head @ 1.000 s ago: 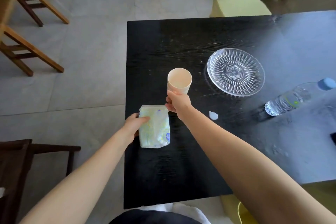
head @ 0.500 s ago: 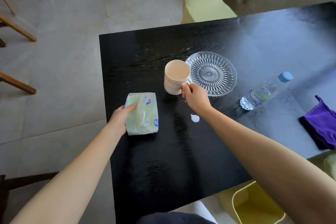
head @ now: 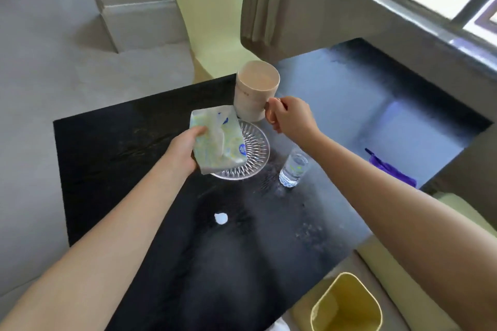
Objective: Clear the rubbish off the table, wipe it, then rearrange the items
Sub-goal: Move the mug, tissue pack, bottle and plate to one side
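Black table (head: 139,169) by a window, pale yellow chair (head: 212,16) at the far side, yellow bin (head: 347,303) on the floor near the front corner. Left hand (head: 185,152) has fingers wrapped around a tissue pack (head: 216,142), held up over a glass plate (head: 255,153); right hand (head: 290,117) has fingers curled on the handle of a beige mug (head: 255,90), lifted above the plate's far edge. Water bottle (head: 293,168) sits just right of the plate, a white scrap (head: 221,218) lies on the table nearer the person, purple cloth (head: 390,168) at the right edge.

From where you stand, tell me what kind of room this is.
Probably a home dining area: a black wooden table with a pale yellow curved chair drawn up, a cut-glass plate and beige mug on hand, and a window ledge alongside.
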A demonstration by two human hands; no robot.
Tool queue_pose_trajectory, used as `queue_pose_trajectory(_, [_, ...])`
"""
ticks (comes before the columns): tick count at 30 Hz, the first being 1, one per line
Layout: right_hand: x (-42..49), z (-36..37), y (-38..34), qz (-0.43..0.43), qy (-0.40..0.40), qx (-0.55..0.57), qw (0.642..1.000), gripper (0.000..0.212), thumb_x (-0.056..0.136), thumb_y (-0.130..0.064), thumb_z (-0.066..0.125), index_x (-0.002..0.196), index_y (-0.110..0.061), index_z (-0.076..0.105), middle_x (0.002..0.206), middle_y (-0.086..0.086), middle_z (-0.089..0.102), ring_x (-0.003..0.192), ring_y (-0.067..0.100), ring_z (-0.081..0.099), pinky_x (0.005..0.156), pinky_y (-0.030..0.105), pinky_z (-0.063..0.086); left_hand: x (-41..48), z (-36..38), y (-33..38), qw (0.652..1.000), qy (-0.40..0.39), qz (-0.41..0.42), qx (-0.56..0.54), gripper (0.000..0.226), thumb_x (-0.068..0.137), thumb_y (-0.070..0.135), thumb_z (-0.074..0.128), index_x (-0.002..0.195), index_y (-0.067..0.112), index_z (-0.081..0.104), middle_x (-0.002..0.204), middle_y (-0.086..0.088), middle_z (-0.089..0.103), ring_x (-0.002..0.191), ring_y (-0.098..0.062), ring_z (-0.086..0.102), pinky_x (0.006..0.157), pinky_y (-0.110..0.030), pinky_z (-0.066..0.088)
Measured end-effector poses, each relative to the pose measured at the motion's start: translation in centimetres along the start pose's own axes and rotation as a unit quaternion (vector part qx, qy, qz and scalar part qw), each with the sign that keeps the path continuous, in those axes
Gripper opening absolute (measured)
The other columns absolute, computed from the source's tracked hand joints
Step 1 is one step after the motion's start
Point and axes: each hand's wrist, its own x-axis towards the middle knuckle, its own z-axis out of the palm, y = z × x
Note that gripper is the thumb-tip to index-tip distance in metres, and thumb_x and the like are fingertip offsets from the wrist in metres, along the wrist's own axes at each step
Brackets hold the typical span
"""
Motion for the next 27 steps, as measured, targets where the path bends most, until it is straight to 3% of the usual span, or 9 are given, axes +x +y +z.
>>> queue_pose_trajectory(4, [3.3,-4.7,1.0,0.007,0.031,0.03,0.999,0.042,0.092,-0.024,0.042,0.051,-0.015,0.048,0.055,0.005,0.057,0.054,0.023,0.058,0.075,0.042,0.057,1.1,5.9,1.7,1.0,-0.021,0.001,-0.001,0.025,0.09,0.016,0.055,0.114,0.01,0.059,0.108,-0.013,0.066,0.089,-0.028,0.065,0.063,-0.042,0.051])
queue_pose_trajectory(9, [7.9,-9.7,4.3,0.01,0.039,0.045,0.998,0.041,0.094,-0.026,0.042,0.054,-0.016,0.049,0.056,0.002,0.057,0.048,0.015,0.055,0.058,0.027,0.053,3.2,12.6,2.2,1.0,-0.019,0.004,0.012,0.024,0.091,0.016,0.054,0.111,0.007,0.061,0.101,-0.012,0.068,0.083,-0.027,0.065,0.065,-0.042,0.051])
queue_pose_trajectory(17, [14.5,-15.3,13.6,0.037,-0.003,0.018,0.999,0.043,0.096,-0.028,0.042,0.056,-0.016,0.051,0.062,0.007,0.062,0.054,0.018,0.059,0.066,0.032,0.054,8.8,23.0,0.1,0.998,0.018,-0.016,0.059,0.018,0.095,0.011,0.048,0.106,0.003,0.06,0.126,-0.018,0.059,0.116,-0.034,0.056,0.081,-0.047,0.046])
queue_pose_trajectory(19, [15.6,-15.6,16.5,0.058,-0.013,0.018,0.998,0.042,0.096,-0.027,0.041,0.058,-0.014,0.051,0.066,0.01,0.063,0.055,0.019,0.06,0.068,0.034,0.055,10.5,24.8,-0.4,0.997,0.022,-0.021,0.072,0.02,0.094,0.01,0.049,0.11,0.003,0.06,0.125,-0.019,0.059,0.116,-0.035,0.056,0.085,-0.049,0.047])
queue_pose_trajectory(23, [17.8,-14.9,21.7,0.103,-0.03,0.026,0.994,0.04,0.097,-0.027,0.039,0.064,-0.008,0.053,0.066,0.012,0.061,0.057,0.023,0.063,0.077,0.038,0.056,12.9,27.0,-1.4,0.993,0.035,-0.03,0.109,0.025,0.093,0.01,0.052,0.116,0.001,0.058,0.104,-0.014,0.065,0.111,-0.034,0.059,0.079,-0.047,0.048])
queue_pose_trajectory(27, [19.8,-13.0,25.8,0.142,-0.047,0.022,0.988,0.04,0.097,-0.026,0.038,0.066,-0.006,0.054,0.068,0.015,0.062,0.071,0.033,0.066,0.078,0.04,0.054,14.8,27.5,-2.2,0.989,0.044,-0.048,0.133,0.027,0.091,0.008,0.053,0.117,0.004,0.057,0.106,-0.012,0.064,0.097,-0.029,0.061,0.078,-0.046,0.048])
